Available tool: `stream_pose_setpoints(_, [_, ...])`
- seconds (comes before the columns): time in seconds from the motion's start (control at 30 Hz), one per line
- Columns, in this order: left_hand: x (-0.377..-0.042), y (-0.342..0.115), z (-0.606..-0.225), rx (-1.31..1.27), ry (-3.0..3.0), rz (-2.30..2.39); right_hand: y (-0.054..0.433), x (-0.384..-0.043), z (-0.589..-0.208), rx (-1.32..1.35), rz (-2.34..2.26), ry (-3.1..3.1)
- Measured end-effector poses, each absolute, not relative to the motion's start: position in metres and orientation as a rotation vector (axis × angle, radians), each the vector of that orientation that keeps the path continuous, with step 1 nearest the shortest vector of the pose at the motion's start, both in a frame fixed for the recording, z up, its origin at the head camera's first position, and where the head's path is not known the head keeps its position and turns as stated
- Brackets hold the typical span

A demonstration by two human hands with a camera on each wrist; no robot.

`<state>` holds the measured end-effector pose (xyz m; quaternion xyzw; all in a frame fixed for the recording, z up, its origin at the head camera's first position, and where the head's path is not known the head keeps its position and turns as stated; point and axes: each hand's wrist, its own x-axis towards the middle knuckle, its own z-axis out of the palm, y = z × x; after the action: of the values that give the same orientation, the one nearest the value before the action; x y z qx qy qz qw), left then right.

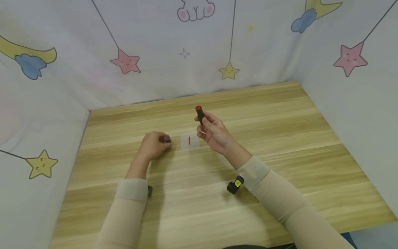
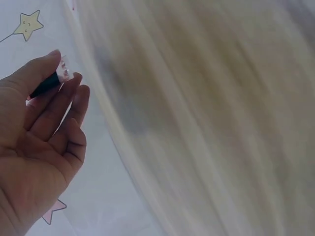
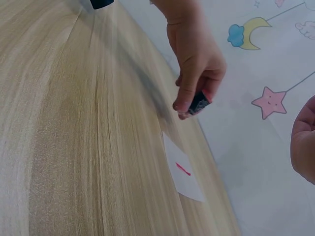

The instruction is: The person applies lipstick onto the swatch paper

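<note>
My right hand is raised above the table, pinching a slim black tube between thumb and fingers. The tube's upper end is red inside a dark rim; its kind does not show. On the left, my left hand pinches a short dark cylinder with a pale, clear-looking end. The right wrist view shows print and a red end on that cylinder. Between the hands lies a white piece of paper bearing a short red stroke. Only part of the right hand appears in its wrist view.
A wood-grain table spans the space below the hands. White curtains with stars and moons stand behind it and at both sides. A black wrist camera sits by the right sleeve.
</note>
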<state>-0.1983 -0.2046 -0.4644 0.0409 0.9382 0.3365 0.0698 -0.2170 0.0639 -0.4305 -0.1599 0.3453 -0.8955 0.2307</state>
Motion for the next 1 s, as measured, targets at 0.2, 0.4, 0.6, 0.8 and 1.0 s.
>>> stream_pose_setpoints(0.2, [-0.199, -0.192, -0.454, 0.189, 2.845, 1.161, 0.066, -0.217, -0.428, -0.427, -2.476, 0.947])
stream_pose_setpoints(0.4, [-0.198, -0.182, -0.443, 0.345, 2.888, 1.233, 0.069, -0.218, -0.429, -0.412, -2.483, 0.959])
stream_pose_setpoints(0.6, [-0.196, -0.17, -0.428, 0.51, 2.887, 1.297, 0.071, -0.219, -0.429, -0.42, -2.488, 0.979])
stream_pose_setpoints(0.8, [-0.195, -0.16, -0.416, 0.533, 2.846, 1.495, 0.072, -0.221, -0.429, -0.43, -2.491, 0.988])
stream_pose_setpoints(1.0, [-0.194, -0.157, -0.406, 0.548, 2.806, 1.634, 0.074, -0.223, -0.43, -0.452, -2.486, 1.022])
